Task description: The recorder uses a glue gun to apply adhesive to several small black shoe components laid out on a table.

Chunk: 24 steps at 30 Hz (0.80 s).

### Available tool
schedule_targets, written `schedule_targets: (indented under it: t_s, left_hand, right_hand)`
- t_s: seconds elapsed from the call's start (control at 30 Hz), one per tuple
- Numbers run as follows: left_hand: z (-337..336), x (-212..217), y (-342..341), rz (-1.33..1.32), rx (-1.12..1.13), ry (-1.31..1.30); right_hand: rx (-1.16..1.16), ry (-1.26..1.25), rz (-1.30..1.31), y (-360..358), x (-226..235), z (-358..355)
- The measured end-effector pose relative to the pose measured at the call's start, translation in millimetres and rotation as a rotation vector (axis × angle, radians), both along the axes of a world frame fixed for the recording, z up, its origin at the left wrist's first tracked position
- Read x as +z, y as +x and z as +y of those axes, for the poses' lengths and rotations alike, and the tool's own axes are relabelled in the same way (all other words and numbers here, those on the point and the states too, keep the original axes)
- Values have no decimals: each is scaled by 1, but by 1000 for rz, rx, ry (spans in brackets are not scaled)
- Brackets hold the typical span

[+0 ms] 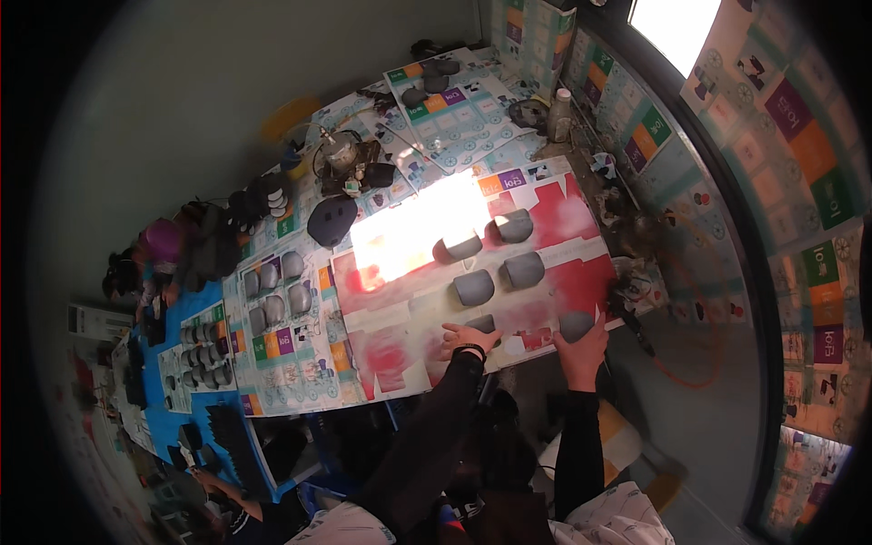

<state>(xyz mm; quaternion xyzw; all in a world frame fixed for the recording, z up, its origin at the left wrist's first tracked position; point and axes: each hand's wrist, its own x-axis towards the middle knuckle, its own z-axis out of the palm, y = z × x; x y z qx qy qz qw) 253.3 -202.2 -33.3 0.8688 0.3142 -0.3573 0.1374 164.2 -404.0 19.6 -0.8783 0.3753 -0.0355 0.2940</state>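
Both hands are at the near edge of the red-sprayed sheet on the tabletop, so the step in hand looks like setting or picking up grey shells along that edge.

The left hand rests palm-down on the sheet, its fingers fairly close together and touching a grey shell at their tips; whether they grip it or only touch cannot be told. The right hand reaches up to another grey shell at the sheet's near right corner, its fingers curled about the shell's lower side and seemingly holding it.

A next move, I judge, calls for a firm hold by the edges, since the sheet may carry wet paint, and care not to knock the neighbours.

Farther up stand four more grey shells, set apart in two rows. Left of them a glare patch washes out the sheet. Beyond lie a dark shell and printed sheets carrying further shells.
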Motion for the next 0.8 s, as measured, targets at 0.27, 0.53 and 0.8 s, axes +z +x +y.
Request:
schedule_targets:
  t_s: [0.27, 0.53, 0.8]
  left_hand:
    - [2, -8, -8, -97, 67, -62]
    - [83, 27, -21, -130, -51, -111]
    - [372, 46, -37, -397, -409, 170]
  right_hand:
    - [71, -36, -47, 3, 16, 34]
    - [268, -187, -103, 20, 9, 53]
    - [778, -58, -167, 79, 20, 255]
